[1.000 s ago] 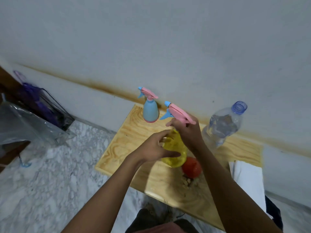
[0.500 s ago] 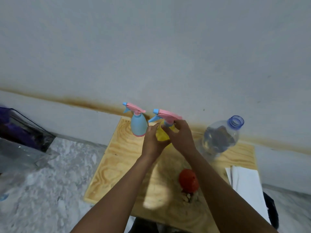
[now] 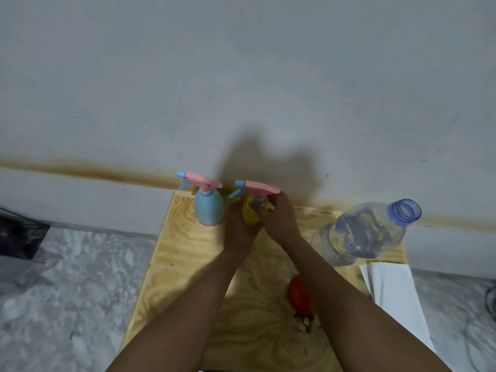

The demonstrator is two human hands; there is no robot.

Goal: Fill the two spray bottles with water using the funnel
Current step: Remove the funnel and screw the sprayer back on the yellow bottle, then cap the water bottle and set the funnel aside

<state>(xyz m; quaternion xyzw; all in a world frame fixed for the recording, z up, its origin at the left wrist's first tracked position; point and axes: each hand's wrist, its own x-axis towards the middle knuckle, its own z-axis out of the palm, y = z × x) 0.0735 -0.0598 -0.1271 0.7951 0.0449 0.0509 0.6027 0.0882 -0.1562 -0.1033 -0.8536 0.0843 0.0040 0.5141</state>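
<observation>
A yellow spray bottle (image 3: 251, 217) with a pink and blue trigger head (image 3: 259, 187) stands at the back of the wooden board (image 3: 182, 253). My left hand (image 3: 237, 228) grips its body. My right hand (image 3: 279, 220) holds it at the neck under the trigger head. Just left of it stands a blue spray bottle (image 3: 209, 210) with the same kind of head, untouched. A large clear water bottle (image 3: 367, 232) with a blue open neck stands at the right. A red funnel (image 3: 300, 298) lies on the board near my right forearm, partly hidden by it.
The board lies on a marbled grey floor against a white wall (image 3: 241, 76). White paper sheets (image 3: 394, 294) lie at the board's right edge. A dark wire basket (image 3: 18, 237) sits at the far left.
Both hands carried the yellow bottle from the board's middle back toward the wall, beside the blue bottle. The camera view swung left to right and closer.
</observation>
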